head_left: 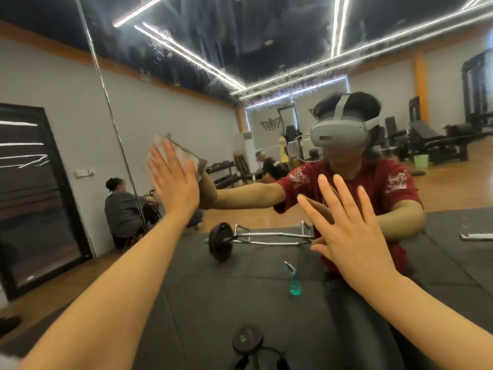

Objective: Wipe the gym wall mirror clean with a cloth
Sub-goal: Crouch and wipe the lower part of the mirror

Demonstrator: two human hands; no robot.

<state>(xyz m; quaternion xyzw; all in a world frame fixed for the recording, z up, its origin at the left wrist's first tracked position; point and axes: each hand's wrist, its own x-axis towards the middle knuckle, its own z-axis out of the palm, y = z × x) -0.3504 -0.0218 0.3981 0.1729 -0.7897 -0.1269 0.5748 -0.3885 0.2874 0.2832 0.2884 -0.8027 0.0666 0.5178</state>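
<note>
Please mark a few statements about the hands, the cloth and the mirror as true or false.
1. The left hand presses a cloth flat on the mirror. True.
2. The right hand holds a spray bottle. False: it is spread open on the glass, holding nothing.
3. Droplets or streaks show on the upper mirror. True.
4. The reflected spray bottle is red. False: it looks green.
5. The cloth is bunched in a fist. False: the fingers are straight.

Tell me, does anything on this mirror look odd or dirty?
Yes. The upper part of the mirror carries droplets and streaks that blur the reflected ceiling lights. The left hand presses the cloth lower down, on clearer glass.
</note>
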